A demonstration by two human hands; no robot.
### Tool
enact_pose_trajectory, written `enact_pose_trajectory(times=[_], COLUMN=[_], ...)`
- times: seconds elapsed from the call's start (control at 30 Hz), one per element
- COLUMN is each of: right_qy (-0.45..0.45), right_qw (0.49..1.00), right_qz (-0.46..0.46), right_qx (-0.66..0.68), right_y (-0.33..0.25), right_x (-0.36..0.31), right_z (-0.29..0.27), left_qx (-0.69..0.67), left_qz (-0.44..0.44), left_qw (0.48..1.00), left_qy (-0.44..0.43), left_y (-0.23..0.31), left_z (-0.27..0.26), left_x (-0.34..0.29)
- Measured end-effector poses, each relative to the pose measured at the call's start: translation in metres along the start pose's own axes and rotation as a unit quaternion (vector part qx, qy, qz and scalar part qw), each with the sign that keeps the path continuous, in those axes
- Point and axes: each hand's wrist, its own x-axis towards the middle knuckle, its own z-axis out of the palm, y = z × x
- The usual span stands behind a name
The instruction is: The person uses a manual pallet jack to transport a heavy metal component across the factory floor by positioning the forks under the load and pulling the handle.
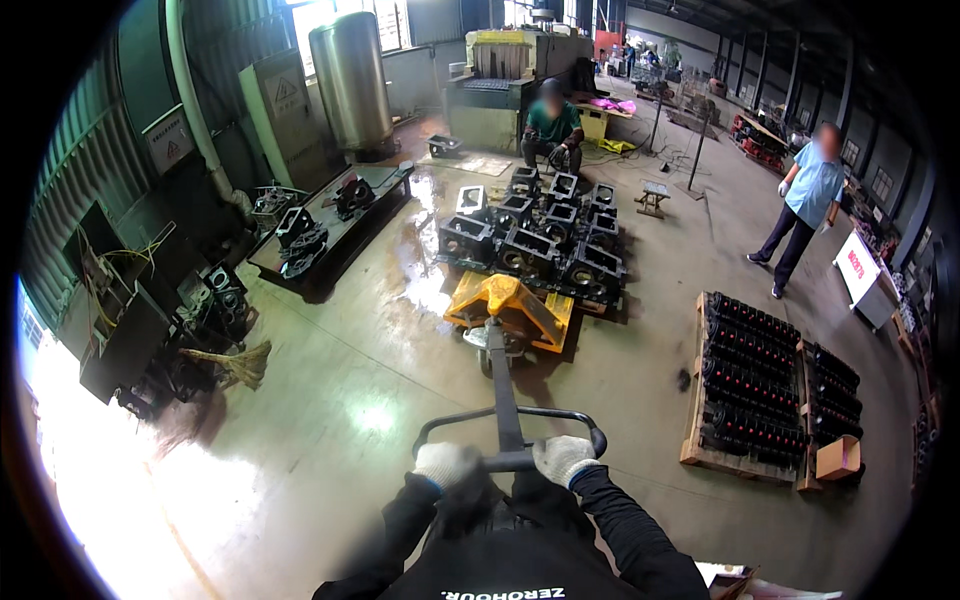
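Note:
In a white work glove, my left hand [447,465] is closed round the left side of a pallet jack handle [509,425]. My right hand [564,458], gloved the same way, grips the handle's right side. The black handle bar runs forward to the yellow pallet jack [508,298], whose forks are hidden under the load. On it sits a pallet of black cast metal housings [528,250], several of them in rows with square openings facing up.
A person in green [552,130] sits behind the load; another in light blue [815,180] stands at right. Wooden pallets of black parts [752,390] lie at right. A low metal table [340,235] and a straw broom [235,365] are at left. Wet floor [425,265] borders the load.

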Motion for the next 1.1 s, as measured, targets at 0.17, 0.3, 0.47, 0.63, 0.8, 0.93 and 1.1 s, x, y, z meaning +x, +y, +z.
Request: enact_pose_trajectory(times=[0.17,0.3,0.47,0.63,0.8,0.93,1.1], right_qy=[0.069,0.128,0.092,0.062,0.056,-0.042,-0.065], right_qw=[0.998,0.992,0.995,0.997,0.998,0.996,0.991], right_qz=[-0.010,0.000,0.027,0.053,0.043,0.060,0.023], right_qx=[-0.003,-0.005,-0.018,-0.011,0.006,0.042,0.118], right_y=[-0.024,-0.052,-0.072,-0.088,-0.109,-0.141,-0.188], right_x=[-0.017,-0.030,-0.050,-0.066,-0.077,-0.064,-0.034], right_z=[0.030,0.039,0.041,0.042,0.038,-0.008,-0.063], left_qx=[0.031,-0.018,0.013,0.014,0.032,0.044,0.053], left_qz=[0.099,0.049,0.057,0.077,0.085,0.056,-0.007], left_qw=[0.992,0.998,0.998,0.997,0.996,0.996,0.997], left_qy=[0.066,0.043,0.003,0.012,0.020,-0.049,-0.050], left_y=[-0.020,-0.033,-0.045,-0.046,-0.054,-0.066,-0.106], left_z=[-0.015,-0.011,-0.003,-0.005,-0.020,-0.076,-0.138], left_x=[-0.026,-0.040,-0.058,-0.079,-0.099,-0.096,-0.081])
